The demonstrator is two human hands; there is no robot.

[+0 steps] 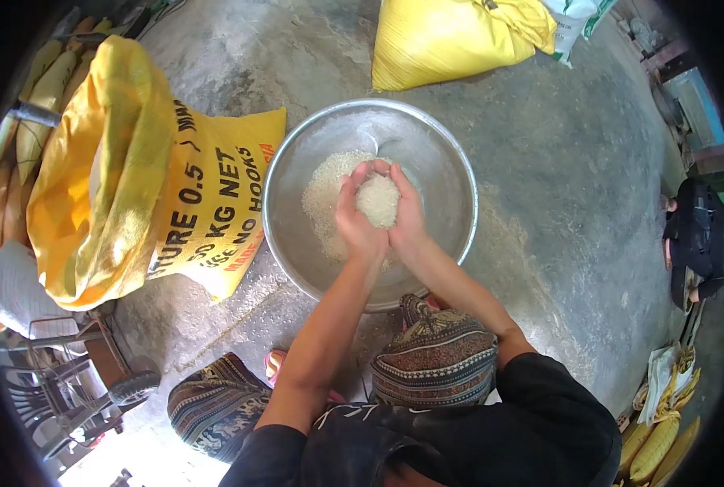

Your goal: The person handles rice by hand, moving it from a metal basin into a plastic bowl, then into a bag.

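Fingers (362, 173) of the left hand (355, 219) and the right hand (411, 217) are curled together into one cup, and a heap of rice (377, 200) is cradled between the two palms. Beneath and around the fingers the steel bowl (439, 154) is seen, with loose rice (323, 199) spread on its bottom just left of the fingertips.

Grains could be lost through any gap opened along the seam where the hands meet, or over the fingertips, where the heap stands highest. Were the cup tilted or carried past the rim, rice would be scattered onto the concrete floor (556, 211). A yellow sack (191, 203) lies well to the left of the fingers.

No true long axis is shown by the heap. It is only slightly stretched from wrists towards fingertips, away from the body, with its bare face turned upward.
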